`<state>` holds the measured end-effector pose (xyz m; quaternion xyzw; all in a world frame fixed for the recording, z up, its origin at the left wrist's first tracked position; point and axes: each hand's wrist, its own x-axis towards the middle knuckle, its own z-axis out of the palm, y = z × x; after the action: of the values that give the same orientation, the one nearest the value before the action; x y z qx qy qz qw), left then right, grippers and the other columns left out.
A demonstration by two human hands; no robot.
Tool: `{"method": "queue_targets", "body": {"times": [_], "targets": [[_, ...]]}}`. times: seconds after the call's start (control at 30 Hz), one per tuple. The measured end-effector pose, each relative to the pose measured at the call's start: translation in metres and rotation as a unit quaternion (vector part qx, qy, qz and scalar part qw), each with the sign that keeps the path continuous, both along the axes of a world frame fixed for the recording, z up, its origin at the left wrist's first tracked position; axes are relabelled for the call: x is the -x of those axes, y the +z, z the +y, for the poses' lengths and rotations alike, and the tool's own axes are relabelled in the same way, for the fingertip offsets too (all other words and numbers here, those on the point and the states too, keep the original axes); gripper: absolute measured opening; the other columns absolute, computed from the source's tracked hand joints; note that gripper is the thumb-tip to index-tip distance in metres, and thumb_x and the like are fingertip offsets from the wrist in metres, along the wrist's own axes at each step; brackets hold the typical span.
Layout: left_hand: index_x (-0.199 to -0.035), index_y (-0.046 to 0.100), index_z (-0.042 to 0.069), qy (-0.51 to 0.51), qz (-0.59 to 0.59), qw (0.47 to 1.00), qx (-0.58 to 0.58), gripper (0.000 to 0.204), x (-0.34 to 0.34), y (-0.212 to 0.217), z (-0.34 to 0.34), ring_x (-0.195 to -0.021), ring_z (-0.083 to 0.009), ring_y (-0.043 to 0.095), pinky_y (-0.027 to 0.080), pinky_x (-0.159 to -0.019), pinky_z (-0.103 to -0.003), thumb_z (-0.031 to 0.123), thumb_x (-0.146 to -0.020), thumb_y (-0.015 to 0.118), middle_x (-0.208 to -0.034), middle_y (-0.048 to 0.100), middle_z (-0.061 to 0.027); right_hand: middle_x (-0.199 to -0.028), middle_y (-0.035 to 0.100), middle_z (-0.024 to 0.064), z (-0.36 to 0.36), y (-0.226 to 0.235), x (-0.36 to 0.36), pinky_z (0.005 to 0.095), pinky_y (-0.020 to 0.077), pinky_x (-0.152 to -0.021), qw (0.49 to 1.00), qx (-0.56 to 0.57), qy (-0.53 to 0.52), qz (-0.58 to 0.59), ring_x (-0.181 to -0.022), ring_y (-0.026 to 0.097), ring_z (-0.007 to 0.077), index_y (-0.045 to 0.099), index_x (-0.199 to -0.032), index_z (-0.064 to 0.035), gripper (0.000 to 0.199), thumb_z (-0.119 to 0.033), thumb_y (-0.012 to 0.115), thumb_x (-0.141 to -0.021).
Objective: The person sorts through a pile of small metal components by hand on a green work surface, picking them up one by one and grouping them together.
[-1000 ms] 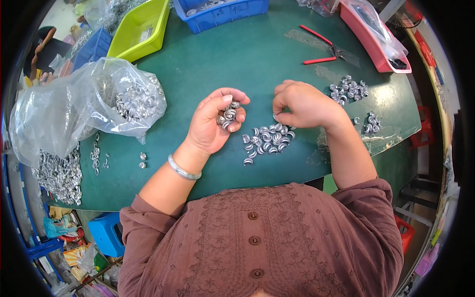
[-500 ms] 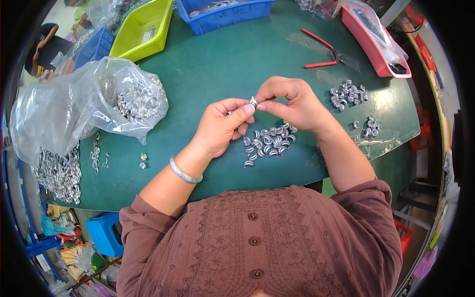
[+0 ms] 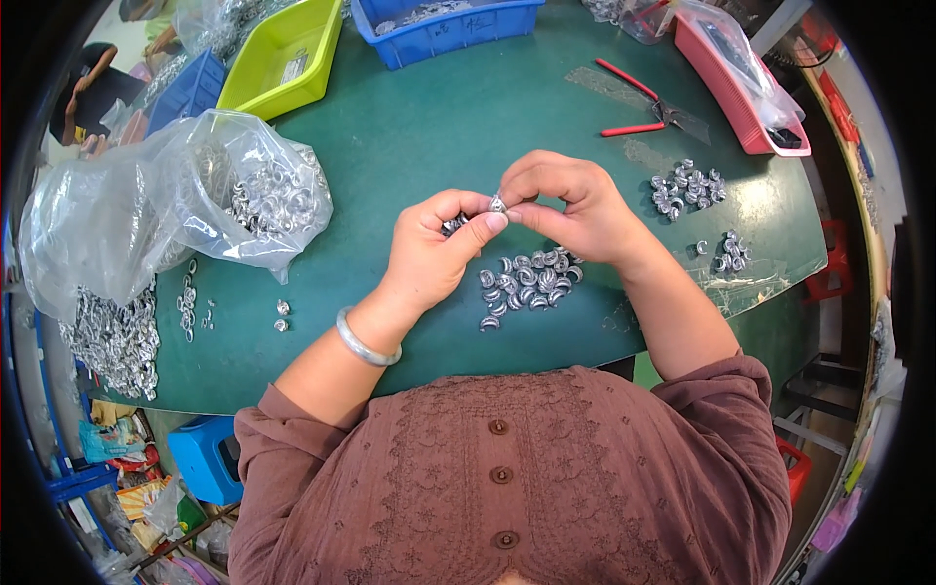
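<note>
A small silver metal piece (image 3: pixel 497 204) sits between my two hands above the table. My left hand (image 3: pixel 432 255) pinches it between thumb and forefinger, and more silver pieces (image 3: pixel 453 225) show under its curled fingers. From the other side, the thumb and fingertips of my right hand (image 3: pixel 577 207) close on the same piece, partly hiding it. Just below the hands lies a loose pile of curved, crescent-like silver pieces (image 3: pixel 529 280). Similar pieces form another cluster (image 3: pixel 687 187) to the right, with a smaller group (image 3: pixel 731 253) nearer me.
Red-handled pliers (image 3: pixel 634 130) lie at the far right, beside a pink basket (image 3: pixel 733 93). Yellow-green (image 3: pixel 314 83) and blue trays (image 3: pixel 448 41) stand at the back. On the left are a clear bag (image 3: pixel 122 219) of metal parts and a heap of links (image 3: pixel 115 341).
My left hand has turned slightly, its fingers curling further under, and the pieces inside it show more. The pinched piece has tilted a little. Both hands stay in the same place.
</note>
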<state>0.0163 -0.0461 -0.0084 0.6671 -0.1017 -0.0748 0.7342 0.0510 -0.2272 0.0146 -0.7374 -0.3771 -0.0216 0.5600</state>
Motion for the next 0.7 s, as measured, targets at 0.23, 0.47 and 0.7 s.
{"method": "queue_targets", "body": {"times": [0.23, 0.47, 0.7], "targets": [[-0.097, 0.059, 0.002, 0.062, -0.166, 0.984, -0.028, 0.024, 0.0015, 0.0004, -0.0031, -0.064, -0.0050, 0.047, 0.038, -0.057, -0.017, -0.001, -0.074, 0.064, -0.074, 0.054, 0.0002, -0.079, 0.058, 0.0007, -0.0028, -0.0021, 0.0022, 0.0218, 0.0436, -0.068, 0.964, -0.071, 0.030, 0.256, -0.075, 0.053, 0.0068, 0.059, -0.085, -0.0006, 0.008, -0.007, 0.060, -0.080], [-0.103, 0.059, 0.002, 0.043, -0.308, 0.944, -0.107, 0.029, -0.0025, 0.0051, -0.0035, -0.066, -0.0054, 0.049, 0.041, -0.059, -0.018, -0.003, -0.075, 0.063, -0.075, 0.054, 0.0001, -0.081, 0.059, 0.0013, -0.0008, 0.0030, 0.0057, 0.0214, 0.0440, -0.070, 0.928, -0.115, 0.067, 0.347, -0.076, 0.053, 0.0071, 0.059, -0.086, 0.0006, 0.010, -0.008, 0.060, -0.081], [-0.102, 0.059, 0.000, 0.038, -0.071, 0.997, -0.010, 0.022, 0.0018, 0.0025, -0.0023, -0.059, -0.0045, 0.048, 0.040, -0.053, -0.016, 0.006, -0.081, 0.060, -0.075, 0.056, 0.0003, -0.079, 0.057, 0.0009, 0.0016, -0.0014, 0.0058, 0.0218, 0.0440, -0.068, 0.970, -0.087, 0.009, 0.225, -0.073, 0.052, 0.0066, 0.059, -0.089, -0.0006, 0.010, -0.004, 0.058, -0.080]]}}
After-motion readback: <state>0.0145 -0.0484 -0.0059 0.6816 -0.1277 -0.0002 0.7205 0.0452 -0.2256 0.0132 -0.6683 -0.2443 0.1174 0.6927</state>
